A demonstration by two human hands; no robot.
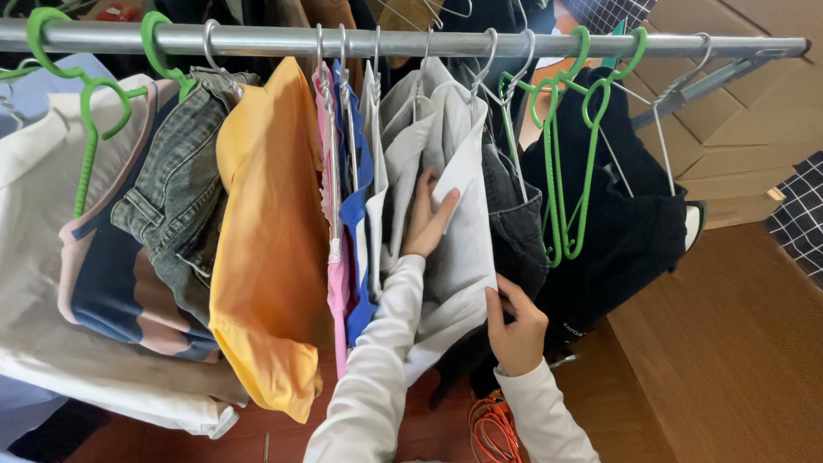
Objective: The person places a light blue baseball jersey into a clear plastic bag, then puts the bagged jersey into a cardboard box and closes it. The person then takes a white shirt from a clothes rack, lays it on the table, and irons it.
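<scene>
The left hand (426, 214) lies flat, fingers straight, against a white shirt (459, 231) hanging on the rail (257, 39), gripping nothing. The right hand (514, 330), below and right of it, pinches the shirt's lower edge between thumb and fingers. An orange top (266, 249) hangs left of both hands; black clothes (626, 214) hang to their right.

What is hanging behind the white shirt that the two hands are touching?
Behind the white shirt, dark grey jeans show at its right edge, then black clothes. The shirt covers the rest of the jeans.
</scene>
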